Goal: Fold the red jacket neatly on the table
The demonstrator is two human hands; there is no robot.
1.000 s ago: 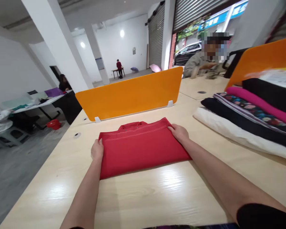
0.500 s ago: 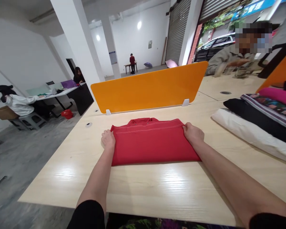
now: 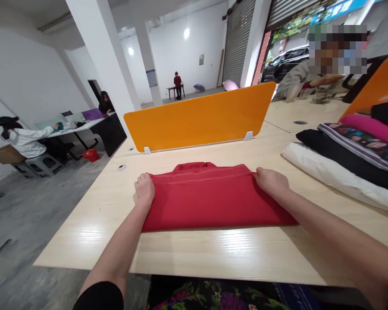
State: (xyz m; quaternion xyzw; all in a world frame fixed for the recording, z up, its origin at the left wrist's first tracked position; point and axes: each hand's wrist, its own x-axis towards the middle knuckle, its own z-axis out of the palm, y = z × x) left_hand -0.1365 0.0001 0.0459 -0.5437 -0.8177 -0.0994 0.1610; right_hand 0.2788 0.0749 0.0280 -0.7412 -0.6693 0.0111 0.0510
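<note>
A folded red garment [image 3: 210, 198] with white stitching lies flat on the pale wooden table [image 3: 213, 254] in front of me. My left hand [image 3: 144, 188] grips its left edge, fingers curled over the cloth. My right hand [image 3: 271, 181] holds the right edge near the far corner. The collar points away from me toward an orange divider panel [image 3: 197, 118].
A stack of folded cloths [image 3: 349, 159] in white, black, patterned and pink lies at the right. A person [image 3: 310, 77] sits behind the divider at the right. Two other people [image 3: 22, 137] sit at a desk far left. The table's left edge drops to grey floor.
The garment has shifted slightly toward me with both hands still on its side edges. My head has moved, so the view has swung and the table's near edge shows.
</note>
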